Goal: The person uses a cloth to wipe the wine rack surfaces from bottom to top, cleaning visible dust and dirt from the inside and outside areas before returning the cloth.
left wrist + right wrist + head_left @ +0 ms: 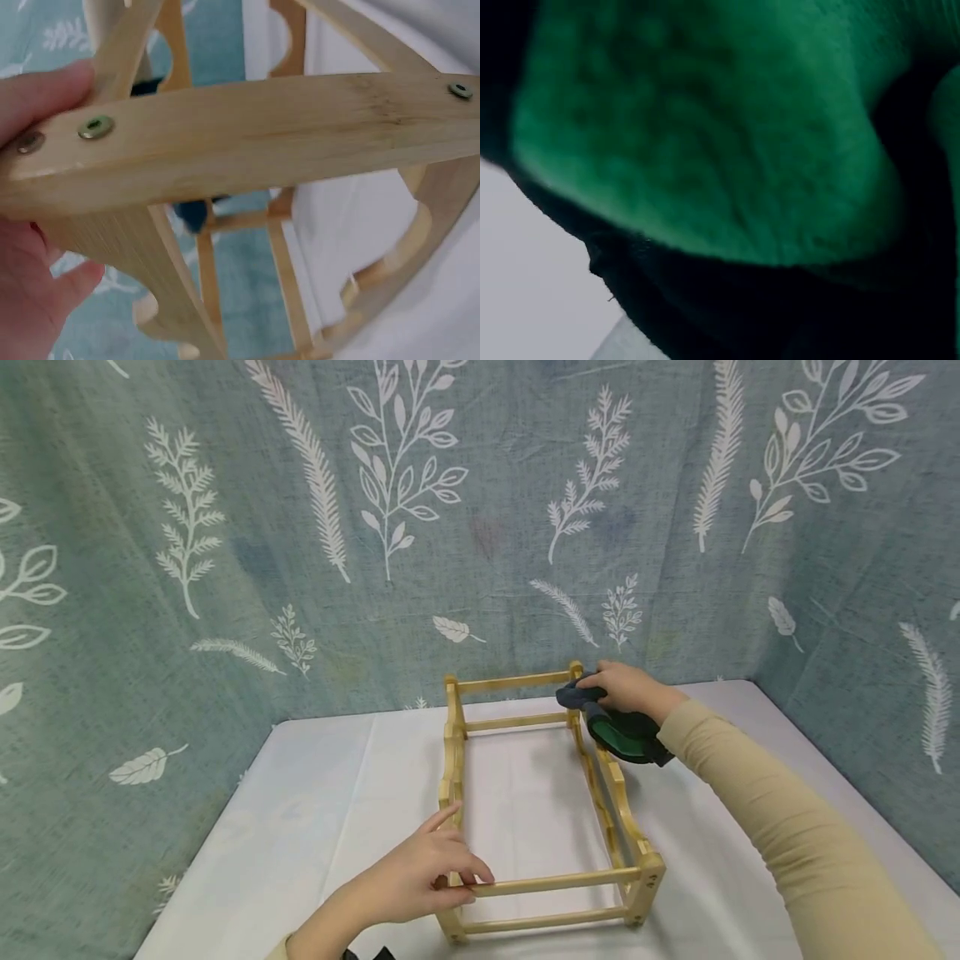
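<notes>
A pale wooden rack (555, 882) with scalloped side rails and round crossbars stands on the white-covered table. My left hand (420, 875) grips its near left corner, the index finger stretched along the side rail. In the left wrist view, thumb and fingers lie on either side of a wooden end piece (262, 127) with metal screw heads. At the far right corner, my right hand (628, 687) holds a dark blue cloth (626, 739) with a green inner side, bunched against the post top. Green fabric (705, 135) fills most of the right wrist view, hiding the fingers there.
The white tablecloth (315, 793) spreads around the rack. Behind and at both sides hangs a grey-green curtain (480, 527) printed with white leaves. My right forearm, in a beige sleeve (780, 818), reaches across the table's right side.
</notes>
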The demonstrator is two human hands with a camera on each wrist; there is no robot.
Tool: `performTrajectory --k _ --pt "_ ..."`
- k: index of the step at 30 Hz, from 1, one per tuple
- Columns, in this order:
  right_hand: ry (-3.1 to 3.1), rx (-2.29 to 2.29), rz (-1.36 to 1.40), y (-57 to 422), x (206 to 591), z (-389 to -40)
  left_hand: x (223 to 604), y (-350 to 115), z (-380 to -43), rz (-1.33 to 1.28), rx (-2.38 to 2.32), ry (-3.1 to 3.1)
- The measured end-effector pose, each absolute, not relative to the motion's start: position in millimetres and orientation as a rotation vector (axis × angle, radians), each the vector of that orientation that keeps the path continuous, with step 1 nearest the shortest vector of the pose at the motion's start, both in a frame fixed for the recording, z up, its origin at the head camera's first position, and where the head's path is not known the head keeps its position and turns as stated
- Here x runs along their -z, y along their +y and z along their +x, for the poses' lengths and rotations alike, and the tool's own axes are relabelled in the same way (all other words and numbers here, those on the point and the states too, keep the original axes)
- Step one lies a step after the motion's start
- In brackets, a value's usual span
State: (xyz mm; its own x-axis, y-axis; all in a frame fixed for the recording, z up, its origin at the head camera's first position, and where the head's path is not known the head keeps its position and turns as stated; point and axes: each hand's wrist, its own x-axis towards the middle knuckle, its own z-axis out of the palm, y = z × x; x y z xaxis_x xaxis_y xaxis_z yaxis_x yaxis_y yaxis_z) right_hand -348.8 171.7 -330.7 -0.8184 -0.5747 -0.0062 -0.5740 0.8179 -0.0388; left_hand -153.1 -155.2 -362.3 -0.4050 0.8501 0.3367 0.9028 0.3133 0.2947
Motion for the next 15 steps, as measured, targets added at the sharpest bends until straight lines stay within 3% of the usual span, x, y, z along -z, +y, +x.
performTrajectory --k 15 --pt "2.885 0.001 -0.920 197.8 323.9 -329.1 360.3 -200.6 -195.4 -1.624 0.730 -2.517"
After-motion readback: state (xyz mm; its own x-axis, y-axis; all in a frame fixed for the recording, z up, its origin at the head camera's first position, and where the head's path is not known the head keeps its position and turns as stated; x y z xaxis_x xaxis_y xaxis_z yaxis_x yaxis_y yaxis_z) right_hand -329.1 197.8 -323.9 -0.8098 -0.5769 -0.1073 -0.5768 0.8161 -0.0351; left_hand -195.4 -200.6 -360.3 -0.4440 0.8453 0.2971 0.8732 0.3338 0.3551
